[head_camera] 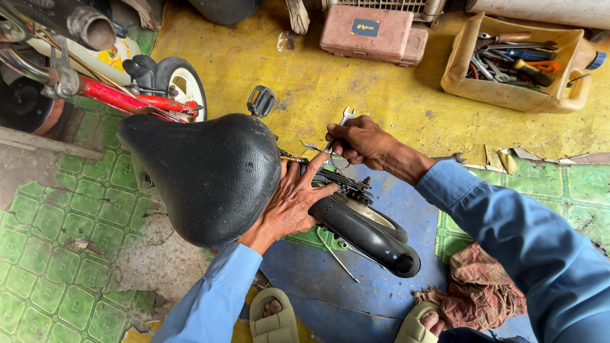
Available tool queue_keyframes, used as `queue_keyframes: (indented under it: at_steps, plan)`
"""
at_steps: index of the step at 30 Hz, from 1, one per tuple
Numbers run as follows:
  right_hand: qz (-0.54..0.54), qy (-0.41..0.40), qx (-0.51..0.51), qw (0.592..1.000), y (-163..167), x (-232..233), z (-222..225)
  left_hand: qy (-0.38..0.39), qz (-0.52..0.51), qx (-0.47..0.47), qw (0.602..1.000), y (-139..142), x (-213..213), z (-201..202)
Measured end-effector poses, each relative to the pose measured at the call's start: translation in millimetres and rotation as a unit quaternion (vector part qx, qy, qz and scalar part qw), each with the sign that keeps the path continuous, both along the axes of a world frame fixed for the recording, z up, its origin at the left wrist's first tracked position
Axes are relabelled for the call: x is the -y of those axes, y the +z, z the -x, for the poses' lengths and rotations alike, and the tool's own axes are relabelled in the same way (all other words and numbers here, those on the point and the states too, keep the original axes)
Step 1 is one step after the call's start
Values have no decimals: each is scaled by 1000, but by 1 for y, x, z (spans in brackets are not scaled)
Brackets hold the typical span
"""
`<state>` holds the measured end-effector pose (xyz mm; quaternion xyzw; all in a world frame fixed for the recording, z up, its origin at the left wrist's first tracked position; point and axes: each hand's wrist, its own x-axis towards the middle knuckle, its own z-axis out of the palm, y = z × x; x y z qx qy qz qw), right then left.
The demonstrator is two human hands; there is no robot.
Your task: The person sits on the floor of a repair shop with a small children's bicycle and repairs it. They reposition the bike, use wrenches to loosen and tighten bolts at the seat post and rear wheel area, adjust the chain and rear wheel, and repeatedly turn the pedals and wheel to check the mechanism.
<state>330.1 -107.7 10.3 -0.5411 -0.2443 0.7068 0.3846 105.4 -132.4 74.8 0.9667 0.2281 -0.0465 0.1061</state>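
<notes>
I look down on a small red bicycle point(121, 98) with a big black saddle point(203, 174) in the middle of the head view. My left hand point(289, 203) lies flat with fingers spread on the black rear mudguard point(365, 235), just right of the saddle. My right hand point(359, 141) grips a silver open-ended wrench point(343, 121) above the rear hub and chain area point(349, 184). The wrench's jaw points up and away. Both arms wear blue sleeves. The saddle hides most of the frame.
A yellowish cut plastic container point(508, 95) holding several tools stands at the top right, with a pink tool case point(368, 32) beside it. A reddish rag point(476, 292) lies by my sandalled feet point(273, 317). A loose spanner point(452, 157) lies on the floor. The front wheel point(184, 82) is upper left.
</notes>
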Motion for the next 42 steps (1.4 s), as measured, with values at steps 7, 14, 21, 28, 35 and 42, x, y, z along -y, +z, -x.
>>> queue_keyframes:
  at_steps: [7, 14, 21, 28, 35, 42]
  plan:
    - [-55, 36, 85, 994, 13, -3, 10, 2, 1, -17, 1000, 2, 0, 2]
    - [-71, 41, 142, 986, 25, 6, 8, 3, 4, 26, 1000, 0, 0, -1]
    - [-190, 102, 328, 920, 23, 3, 11, 0, 4, 9, 1000, 2, -1, -2]
    - [-460, 257, 567, 633, 23, -16, 16, -4, -16, 5, 1000, -7, 3, 1]
    - [-371, 404, 599, 583, 50, -26, 46, 18, 3, -21, 1000, -21, 6, 4]
    - [-339, 330, 533, 702, 63, -14, 46, 8, -32, -29, 999, -19, 9, 7]
